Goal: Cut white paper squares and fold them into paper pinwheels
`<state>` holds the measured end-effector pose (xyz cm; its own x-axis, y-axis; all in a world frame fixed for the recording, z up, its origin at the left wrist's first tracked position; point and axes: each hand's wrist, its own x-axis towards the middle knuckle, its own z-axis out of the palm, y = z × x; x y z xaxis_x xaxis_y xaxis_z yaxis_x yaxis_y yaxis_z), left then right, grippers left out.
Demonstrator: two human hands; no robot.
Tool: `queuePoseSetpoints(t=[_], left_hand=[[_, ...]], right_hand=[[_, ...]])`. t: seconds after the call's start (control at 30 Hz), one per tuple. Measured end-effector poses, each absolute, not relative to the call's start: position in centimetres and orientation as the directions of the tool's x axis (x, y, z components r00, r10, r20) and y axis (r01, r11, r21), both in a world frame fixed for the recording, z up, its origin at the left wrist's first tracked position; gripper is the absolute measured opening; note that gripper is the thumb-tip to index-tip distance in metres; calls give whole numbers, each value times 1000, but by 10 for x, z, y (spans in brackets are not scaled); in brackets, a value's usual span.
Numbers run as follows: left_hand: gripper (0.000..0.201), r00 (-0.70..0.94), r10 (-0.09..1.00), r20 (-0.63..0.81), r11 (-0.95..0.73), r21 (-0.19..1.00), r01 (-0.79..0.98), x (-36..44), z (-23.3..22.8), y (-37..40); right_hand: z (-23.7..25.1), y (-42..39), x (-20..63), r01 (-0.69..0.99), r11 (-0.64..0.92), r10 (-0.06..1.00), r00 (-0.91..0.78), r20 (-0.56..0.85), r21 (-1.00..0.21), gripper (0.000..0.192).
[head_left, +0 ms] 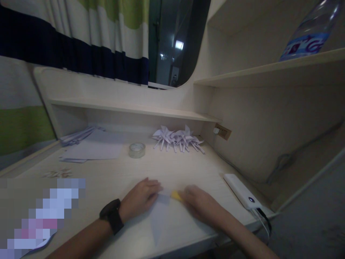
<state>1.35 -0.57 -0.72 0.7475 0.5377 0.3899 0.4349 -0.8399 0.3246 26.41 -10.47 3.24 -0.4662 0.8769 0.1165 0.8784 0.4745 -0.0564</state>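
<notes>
A folded piece of white paper [159, 216], tapering to a point toward the desk's front edge, lies between my two hands. My left hand [141, 194], with a black watch on its wrist, holds the paper's upper left edge under its fingertips and thumb. My right hand [198, 203] is closed around a small yellow tool [176, 195] whose tip touches or sits just over the paper's right side. Blur and my fingers hide what kind of tool it is. Several white paper pinwheels [178, 139] lie in a heap at the back of the desk.
A roll of clear tape [137, 150] stands left of the pinwheels. White paper sheets [94, 145] are stacked at the back left, with small scraps [58, 173] before them. A white power bank [239, 190] with cables lies right. A bottle [309, 36] stands on the shelf.
</notes>
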Motion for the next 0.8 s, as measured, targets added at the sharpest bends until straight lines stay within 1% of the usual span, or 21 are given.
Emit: queuePoseSetpoints(t=[0.17,0.33,0.4,0.47,0.5,0.6,0.7,0.8], left_hand=[[39,771,530,354,-842,331,427,9,-2,-10],[59,813,493,310,-852,360,380,8,0,-12],[51,798,503,333,-847,372,379,14,3,-16],[37,758,548,353,-825,377,421,23,6,-21],[35,735,579,354,-808,368,459,27,6,-25],[38,712,628,315,-777,304,551,35,1,-33],[41,730,625,276,-780,257,570,35,-9,-37],[44,742,615,267,-787,255,561,31,-15,-36]], right_hand=[[32,-105,267,884,463,881,-453,136,-59,23],[25,-103,270,864,502,854,-486,187,-47,25],[25,-102,270,858,510,849,-492,192,-55,25],[27,-103,269,856,512,850,-493,183,-71,26],[28,-104,268,856,511,852,-492,176,-80,26],[32,-107,265,856,507,858,-490,155,-99,25],[33,-109,263,860,499,864,-485,134,-103,24],[34,-109,263,857,504,862,-492,120,-103,27]])
